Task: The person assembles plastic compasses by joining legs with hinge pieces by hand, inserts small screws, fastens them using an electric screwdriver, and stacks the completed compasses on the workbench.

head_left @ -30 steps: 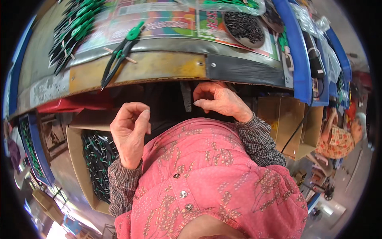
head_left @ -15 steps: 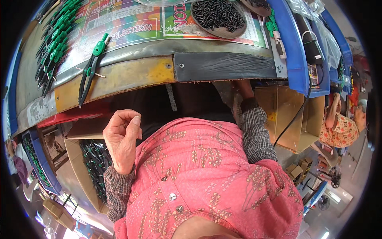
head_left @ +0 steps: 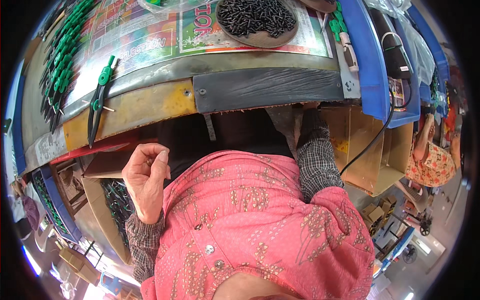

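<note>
My left hand point(head_left: 145, 181) is raised in front of the table edge, its fingers curled in toward the thumb. Whatever sits in them, if anything, is hidden. Under the table edge reaches my right arm in a checked sleeve point(head_left: 320, 162); its hand is out of sight there. Above my left hand, a green-headed compass with black legs point(head_left: 105, 76) lies with its legs over the table's yellow front edge point(head_left: 150, 106). A long row of similar green and black compasses point(head_left: 61, 70) lies at the left. A round dish point(head_left: 252, 43) heaped with small black parts point(head_left: 257, 17) stands farther back.
An open cardboard box point(head_left: 95, 205) with many compasses stands below left; another box point(head_left: 362, 145) is under the table at right. A blue tray point(head_left: 372, 95) and a black cable point(head_left: 367, 145) hang near the right edge. A white-handled tool point(head_left: 349, 52) lies beside the tray. Another person point(head_left: 430, 155) sits far right.
The view has shifted slightly, so the table things appear farther left. My left hand stays curled, its wrist turned a little. My right hand has slipped further from sight under the table edge.
</note>
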Tool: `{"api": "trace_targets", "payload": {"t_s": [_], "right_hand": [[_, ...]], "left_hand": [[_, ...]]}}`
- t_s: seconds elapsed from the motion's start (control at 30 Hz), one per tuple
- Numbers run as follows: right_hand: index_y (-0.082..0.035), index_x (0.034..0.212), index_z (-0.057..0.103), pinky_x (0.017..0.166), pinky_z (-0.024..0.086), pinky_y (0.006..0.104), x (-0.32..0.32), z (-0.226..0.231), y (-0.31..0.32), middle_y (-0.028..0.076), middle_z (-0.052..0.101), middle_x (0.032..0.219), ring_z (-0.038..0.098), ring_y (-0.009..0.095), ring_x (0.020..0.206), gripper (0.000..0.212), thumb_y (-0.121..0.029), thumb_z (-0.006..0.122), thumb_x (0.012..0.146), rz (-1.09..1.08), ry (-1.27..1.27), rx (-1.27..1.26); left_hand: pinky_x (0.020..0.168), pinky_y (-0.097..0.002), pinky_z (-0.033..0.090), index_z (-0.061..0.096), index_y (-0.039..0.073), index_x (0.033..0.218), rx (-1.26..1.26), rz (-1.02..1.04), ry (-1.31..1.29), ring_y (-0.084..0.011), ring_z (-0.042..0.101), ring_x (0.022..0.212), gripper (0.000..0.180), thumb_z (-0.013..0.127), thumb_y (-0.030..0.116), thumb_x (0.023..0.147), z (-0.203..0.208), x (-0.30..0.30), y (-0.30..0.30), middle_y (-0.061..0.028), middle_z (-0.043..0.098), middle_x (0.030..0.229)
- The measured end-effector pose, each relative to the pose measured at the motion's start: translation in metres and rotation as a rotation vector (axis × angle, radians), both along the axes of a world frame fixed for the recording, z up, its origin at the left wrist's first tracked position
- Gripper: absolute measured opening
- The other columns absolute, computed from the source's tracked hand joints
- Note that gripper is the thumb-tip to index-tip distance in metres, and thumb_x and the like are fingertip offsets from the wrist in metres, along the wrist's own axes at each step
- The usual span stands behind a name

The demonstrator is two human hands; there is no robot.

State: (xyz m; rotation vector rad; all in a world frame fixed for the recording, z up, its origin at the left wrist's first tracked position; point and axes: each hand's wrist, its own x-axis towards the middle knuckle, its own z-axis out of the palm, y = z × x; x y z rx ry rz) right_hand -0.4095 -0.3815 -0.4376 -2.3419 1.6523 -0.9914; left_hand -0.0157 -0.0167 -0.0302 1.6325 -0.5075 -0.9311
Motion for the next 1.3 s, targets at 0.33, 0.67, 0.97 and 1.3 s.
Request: {"api": "trace_targets", "payload": {"t_s": [0.33,0.67,0.97,1.3], "right_hand": [[0.0,0.101,0.065,0.064,0.052,0.0433,0.048,0.058,0.056,0.011,0.07,0.089,0.068,0.028,0.076,0.027,-0.019,0.062,0.083,-0.298,-0.385,1.12],[-0.004,0.106,0.062,0.081,0.047,0.0481,0.118,0.181,0.101,0.02,0.063,0.099,0.061,0.04,0.092,0.027,-0.015,0.061,0.082,0.495,0.012,0.654],[-0.001,0.11,0.057,0.086,0.047,0.0481,0.18,0.31,0.155,0.023,0.061,0.104,0.058,0.042,0.1,0.032,-0.021,0.062,0.085,0.782,0.511,0.172],[-0.002,0.104,0.061,0.075,0.051,0.0369,0.257,0.451,0.205,0.015,0.062,0.091,0.064,0.033,0.083,0.029,-0.011,0.071,0.079,1.188,0.085,0.529]], "left_hand": [[0.053,-0.019,0.039,0.06,-0.002,0.095,0.054,0.004,-0.261,-0.0045,0.048,0.058,0.006,0.059,0.002,0.092,0.011,0.007,-0.001,0.0,0.056,0.076],[0.062,-0.0283,0.047,0.066,0.0,0.091,-0.003,0.155,-1.211,-0.0189,0.058,0.068,0.013,0.067,-0.004,0.079,0.051,0.077,-0.022,-0.0094,0.062,0.082],[0.08,-0.0404,0.045,0.065,0.003,0.101,0.198,-0.013,-1.465,-0.0318,0.058,0.091,0.027,0.073,0.017,0.078,0.041,0.109,-0.046,-0.0119,0.062,0.1],[0.077,-0.0413,0.041,0.064,0.004,0.093,-0.008,-0.091,-1.46,-0.031,0.055,0.088,0.022,0.073,0.008,0.073,0.044,0.103,-0.046,-0.0096,0.061,0.086]]}}
